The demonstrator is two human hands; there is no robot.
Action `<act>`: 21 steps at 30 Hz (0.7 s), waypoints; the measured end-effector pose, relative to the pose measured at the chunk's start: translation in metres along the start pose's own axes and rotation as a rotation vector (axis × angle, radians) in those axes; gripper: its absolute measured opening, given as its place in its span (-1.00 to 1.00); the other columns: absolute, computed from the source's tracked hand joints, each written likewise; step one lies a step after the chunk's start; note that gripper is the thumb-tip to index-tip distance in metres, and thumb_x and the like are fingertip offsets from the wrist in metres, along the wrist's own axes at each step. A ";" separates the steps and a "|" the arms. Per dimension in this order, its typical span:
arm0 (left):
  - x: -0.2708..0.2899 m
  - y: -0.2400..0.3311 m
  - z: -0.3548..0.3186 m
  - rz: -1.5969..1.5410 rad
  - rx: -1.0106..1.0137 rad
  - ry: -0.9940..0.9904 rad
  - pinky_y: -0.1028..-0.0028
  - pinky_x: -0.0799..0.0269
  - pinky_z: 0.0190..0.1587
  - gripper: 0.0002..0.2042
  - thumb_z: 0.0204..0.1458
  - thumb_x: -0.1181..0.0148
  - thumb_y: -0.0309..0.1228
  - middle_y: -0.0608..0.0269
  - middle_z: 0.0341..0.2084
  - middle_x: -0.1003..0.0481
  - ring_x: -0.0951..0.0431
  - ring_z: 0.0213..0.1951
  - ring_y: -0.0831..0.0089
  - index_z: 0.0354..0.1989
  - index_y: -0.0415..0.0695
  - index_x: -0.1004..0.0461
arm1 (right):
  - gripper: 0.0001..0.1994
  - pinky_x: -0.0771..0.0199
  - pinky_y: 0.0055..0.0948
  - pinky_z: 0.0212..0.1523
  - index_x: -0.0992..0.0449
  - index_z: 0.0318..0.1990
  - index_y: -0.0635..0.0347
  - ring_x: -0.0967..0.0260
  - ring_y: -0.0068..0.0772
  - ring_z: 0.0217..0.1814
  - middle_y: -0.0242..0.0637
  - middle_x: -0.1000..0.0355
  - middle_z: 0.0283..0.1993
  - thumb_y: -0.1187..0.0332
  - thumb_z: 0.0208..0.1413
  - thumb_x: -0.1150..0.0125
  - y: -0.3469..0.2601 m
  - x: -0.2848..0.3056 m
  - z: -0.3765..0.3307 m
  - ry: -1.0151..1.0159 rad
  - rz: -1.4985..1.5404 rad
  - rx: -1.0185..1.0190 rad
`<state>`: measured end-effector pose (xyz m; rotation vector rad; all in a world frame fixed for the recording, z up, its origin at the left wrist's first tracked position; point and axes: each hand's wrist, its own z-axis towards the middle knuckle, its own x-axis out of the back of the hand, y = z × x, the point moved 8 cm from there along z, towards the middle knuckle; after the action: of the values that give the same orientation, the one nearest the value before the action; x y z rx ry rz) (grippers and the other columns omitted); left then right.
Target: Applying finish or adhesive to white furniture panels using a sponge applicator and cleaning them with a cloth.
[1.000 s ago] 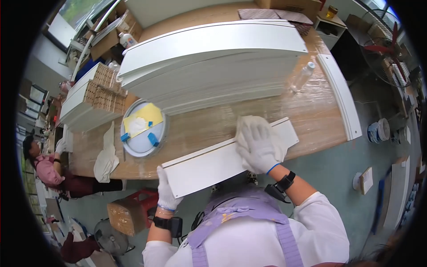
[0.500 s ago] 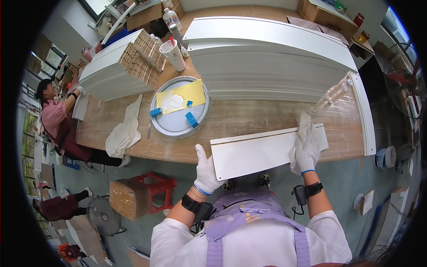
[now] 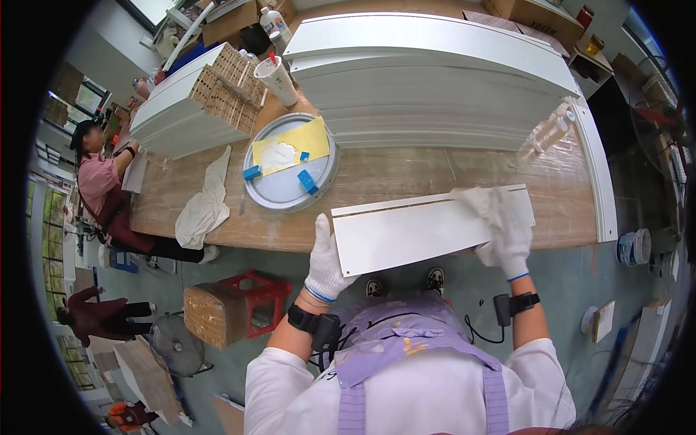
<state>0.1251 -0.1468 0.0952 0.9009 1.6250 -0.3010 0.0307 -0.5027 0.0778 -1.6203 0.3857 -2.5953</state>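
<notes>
- Head view, near edge of the desk (image 3: 406,181): I see a long white panel (image 3: 428,232) lying flat along the near edge, its near long side overhanging the edge toward me; a thin groove runs just inside its far long side.
- My left hand (image 3: 324,262), in a white glove, is clamped on the panel's left near corner, thumb on top and fingers under as far as I can tell; a black watch sits on that wrist.
- My right hand (image 3: 507,235), also gloved in white, presses a pale cloth (image 3: 482,203) flat onto the right end of the panel, fingers spread and bent over the cloth; the cloth reaches the panel's far edge.
- Just beyond the panel's left end, a round grey tray (image 3: 290,196) rests on the desk; on it lie a yellow sheet (image 3: 308,141) with a white smear and two small blue blocks (image 3: 307,181).
- Far side of the desk: a tall stack of long white boards (image 3: 435,80) fills the middle and right; a clear plastic bottle (image 3: 547,134) lies near the right edge beside it.
- Left part of the desk: a crumpled off-white rag (image 3: 206,206) near the near edge; a second stack of boards (image 3: 192,101) with honeycomb ends at the far left corner; a white cup (image 3: 275,76) beside it.
- Beyond the left edge a person in pink (image 3: 101,181) stands at the desk; a red stool (image 3: 254,297) sits on the floor below.
</notes>
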 end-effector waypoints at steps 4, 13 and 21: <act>0.003 0.013 -0.007 0.360 0.042 0.245 0.26 -0.54 0.10 -0.55 0.30 -0.06 -0.22 0.09 0.12 -0.44 -0.52 0.10 0.25 0.26 -0.21 -0.26 | -0.58 -0.35 -0.16 0.22 -0.41 0.23 0.15 -0.34 0.05 0.23 0.00 -0.36 0.27 0.25 0.27 0.07 0.160 0.009 -0.021 -0.400 -0.159 -0.837; -0.019 0.013 -0.005 0.582 0.071 0.274 0.36 -0.53 0.05 -0.57 0.24 -0.16 -0.29 0.19 0.04 -0.47 -0.56 -0.02 0.38 0.22 -0.22 -0.31 | -0.58 -0.20 -0.43 0.36 -0.33 0.29 0.32 -0.28 -0.32 0.36 -0.14 -0.37 0.30 0.49 0.29 0.07 0.200 0.038 0.009 0.032 0.476 -0.676; -0.114 0.041 -0.035 1.434 -0.229 0.192 0.48 -0.46 0.02 -0.50 0.00 -0.42 -0.40 0.14 -0.07 -0.60 -0.55 -0.07 0.55 0.14 -0.25 -0.45 | -0.56 -0.30 -0.39 0.33 -0.33 0.29 0.34 -0.35 -0.30 0.29 -0.09 -0.37 0.27 0.65 0.25 0.09 0.056 0.148 0.074 0.490 0.509 -0.290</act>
<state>0.1286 -0.1413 0.2208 1.6778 0.7993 0.9579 0.0254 -0.5966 0.2251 -0.7530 1.0808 -2.5581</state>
